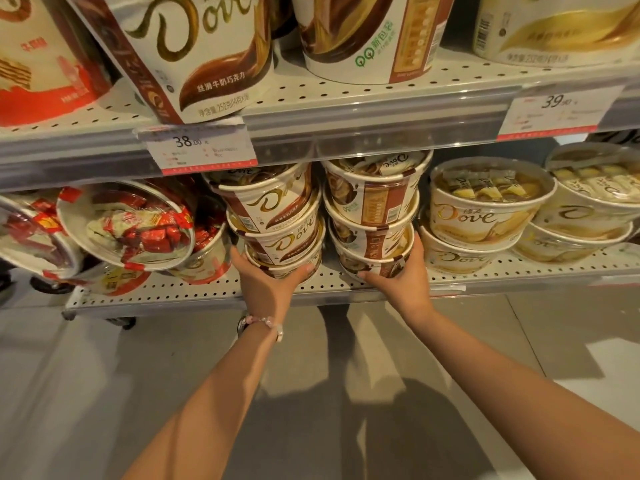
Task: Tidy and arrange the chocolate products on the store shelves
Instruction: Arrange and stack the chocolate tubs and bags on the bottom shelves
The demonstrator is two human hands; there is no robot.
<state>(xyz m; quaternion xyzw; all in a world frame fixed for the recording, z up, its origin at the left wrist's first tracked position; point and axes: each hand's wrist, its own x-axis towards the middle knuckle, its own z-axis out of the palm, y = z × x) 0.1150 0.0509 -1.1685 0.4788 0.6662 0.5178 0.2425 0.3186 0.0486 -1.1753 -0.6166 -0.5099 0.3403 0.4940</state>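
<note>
Both stacks sit mid lower shelf (242,296). Left hand (266,282) cups the leaning left stack (277,216); right hand (401,275) cups the right stack (374,216). An uneven push could topple the upper tubs.

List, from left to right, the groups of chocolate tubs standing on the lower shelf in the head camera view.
Red-wrapped chocolate tubs → brown Dove stack, held by the left hand → caramel-panel Dove stack, held by the right hand → golden Dove tubs.
</note>
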